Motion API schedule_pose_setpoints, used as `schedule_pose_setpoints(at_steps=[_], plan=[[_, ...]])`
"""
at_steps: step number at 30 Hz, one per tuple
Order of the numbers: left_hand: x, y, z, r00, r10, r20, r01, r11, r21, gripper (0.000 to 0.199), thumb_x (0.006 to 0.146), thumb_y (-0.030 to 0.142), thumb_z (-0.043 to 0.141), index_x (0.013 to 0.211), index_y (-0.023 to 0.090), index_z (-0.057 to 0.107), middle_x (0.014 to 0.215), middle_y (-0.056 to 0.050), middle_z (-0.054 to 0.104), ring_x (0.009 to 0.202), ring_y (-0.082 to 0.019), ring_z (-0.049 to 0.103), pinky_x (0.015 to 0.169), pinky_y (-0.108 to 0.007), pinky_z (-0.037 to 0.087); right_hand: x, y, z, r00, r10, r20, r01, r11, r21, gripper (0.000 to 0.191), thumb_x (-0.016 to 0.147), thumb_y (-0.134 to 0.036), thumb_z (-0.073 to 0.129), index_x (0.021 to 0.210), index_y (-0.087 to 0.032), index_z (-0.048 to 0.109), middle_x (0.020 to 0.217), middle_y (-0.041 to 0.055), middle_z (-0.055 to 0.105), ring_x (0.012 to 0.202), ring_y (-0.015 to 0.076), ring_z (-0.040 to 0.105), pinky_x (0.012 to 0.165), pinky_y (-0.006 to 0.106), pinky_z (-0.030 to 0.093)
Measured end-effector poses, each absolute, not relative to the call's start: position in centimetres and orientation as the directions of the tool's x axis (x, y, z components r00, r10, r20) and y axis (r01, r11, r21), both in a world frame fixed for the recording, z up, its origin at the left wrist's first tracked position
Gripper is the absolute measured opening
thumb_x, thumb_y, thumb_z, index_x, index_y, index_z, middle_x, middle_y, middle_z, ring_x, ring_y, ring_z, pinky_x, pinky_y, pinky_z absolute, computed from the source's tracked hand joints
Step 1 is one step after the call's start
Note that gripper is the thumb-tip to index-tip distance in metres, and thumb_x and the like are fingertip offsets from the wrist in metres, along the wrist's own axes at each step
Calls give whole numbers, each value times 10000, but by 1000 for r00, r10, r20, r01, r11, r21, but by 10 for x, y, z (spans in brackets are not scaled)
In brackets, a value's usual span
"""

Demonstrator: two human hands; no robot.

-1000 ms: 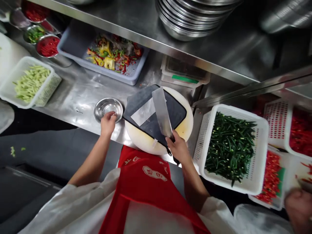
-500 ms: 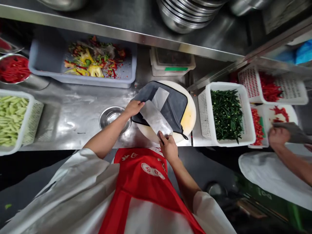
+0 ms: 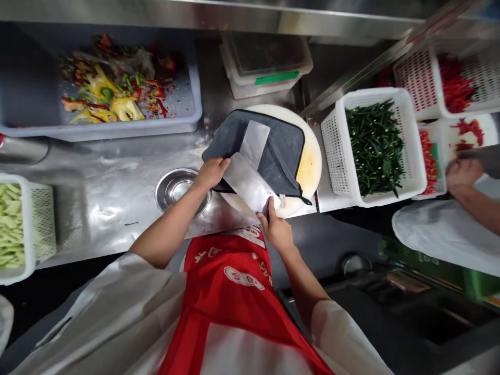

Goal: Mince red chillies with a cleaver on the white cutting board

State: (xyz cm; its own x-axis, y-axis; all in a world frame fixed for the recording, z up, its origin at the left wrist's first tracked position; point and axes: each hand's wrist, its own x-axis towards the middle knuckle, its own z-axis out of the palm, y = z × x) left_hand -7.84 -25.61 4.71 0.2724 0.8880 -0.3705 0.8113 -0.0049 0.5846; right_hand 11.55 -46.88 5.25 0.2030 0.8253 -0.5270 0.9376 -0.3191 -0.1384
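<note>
A broad cleaver is tilted over a dark grey cloth. My right hand is closed around its handle end, index finger along the blade's base. At the far left corner of the blade, my left hand is closed with fingertips on the metal; its thumb is mostly hidden. A second flat metal blade lies on the cloth, partly covered by the cleaver. Under the cloth is a round white cutting board with a yellow stain. A steel bowl stands behind my left wrist.
A grey-blue tub holds vegetable scraps. A lidded box sits under the metal shelf. White baskets hold green peppers and pale green slices. At right, a co-worker's hand grips a blade.
The view has shifted nearer the counter, so the shelf's bowls have left the picture. Both hands stay on the cleaver, with my right index finger now straighter along it.
</note>
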Motion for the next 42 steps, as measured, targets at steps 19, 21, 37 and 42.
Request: schedule_pose_setpoints(at_steps=[19, 21, 37, 42], plan=[[-66, -242, 67, 242, 916, -321, 964, -188, 190, 478, 1068, 435, 278, 992, 143, 649, 947, -114, 698, 895, -240, 638, 746, -307, 399, 90, -449, 62, 238, 806, -542, 863, -431, -264, 811, 1014, -583, 383, 1630, -171, 53, 900, 174, 754, 829, 320, 743, 723, 399, 531], [-63, -242, 69, 253, 921, -297, 964, -214, 159, 451, 1073, 404, 288, 1013, 137, 647, 967, -118, 699, 896, -229, 633, 759, -305, 398, 93, -445, 68, 237, 777, -583, 856, -450, -253, 822, 1023, -564, 384, 1627, -172, -11, 934, 164, 754, 852, 302, 744, 752, 385, 530], [-68, -234, 67, 322, 896, -305, 944, -330, 28, 452, 1083, 333, 264, 933, 123, 635, 922, -100, 683, 823, -172, 589, 725, -283, 361, 90, -445, 64, 142, 784, -604, 847, -412, -335, 794, 1033, -584, 257, 1612, -189, -117, 963, 161, 750, 855, 308, 736, 755, 405, 544], [-66, -236, 70, 315, 886, -341, 944, -328, 19, 407, 1074, 324, 324, 910, 138, 647, 886, -94, 696, 806, -179, 610, 713, -287, 370, 89, -448, 66, 107, 731, -674, 833, -436, -341, 780, 1040, -550, 292, 1622, -179, -70, 916, 158, 751, 787, 300, 736, 692, 369, 540]])
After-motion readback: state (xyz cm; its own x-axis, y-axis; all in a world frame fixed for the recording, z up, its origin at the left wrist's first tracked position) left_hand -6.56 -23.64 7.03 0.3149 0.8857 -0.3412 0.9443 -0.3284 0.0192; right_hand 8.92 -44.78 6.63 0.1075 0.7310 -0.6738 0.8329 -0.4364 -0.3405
